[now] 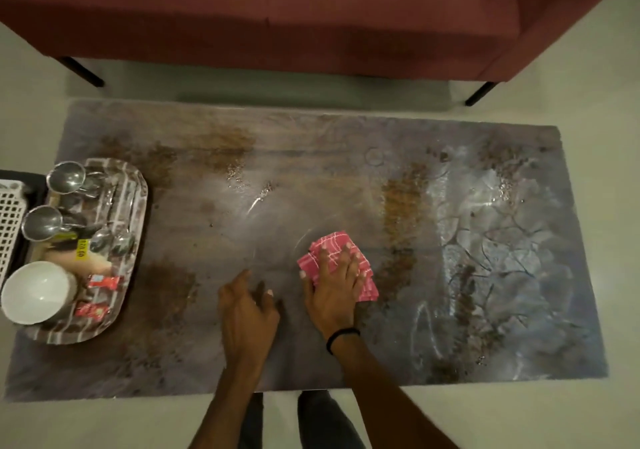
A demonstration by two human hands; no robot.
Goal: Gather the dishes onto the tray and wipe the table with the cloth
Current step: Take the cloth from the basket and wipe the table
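Observation:
A folded pink checked cloth (329, 246) lies on the marbled table (311, 178) near its front middle. My right hand (334, 285) presses flat on the cloth, fingers spread. My left hand (247, 304) rests on the bare tabletop just left of it, fingers loosely apart and holding nothing. At the table's left end sits a striped tray (133, 185). It carries two steel cups (65, 176), a white bowl (36, 291), spoons (110, 240) and small red packets (104, 282).
A dark red sofa (277, 15) on black legs stands behind the table. A white plastic basket (10, 220) sits off the table's left end. Brown patches and pale streaks mark the tabletop. Pale floor surrounds the table; my legs are at the front edge.

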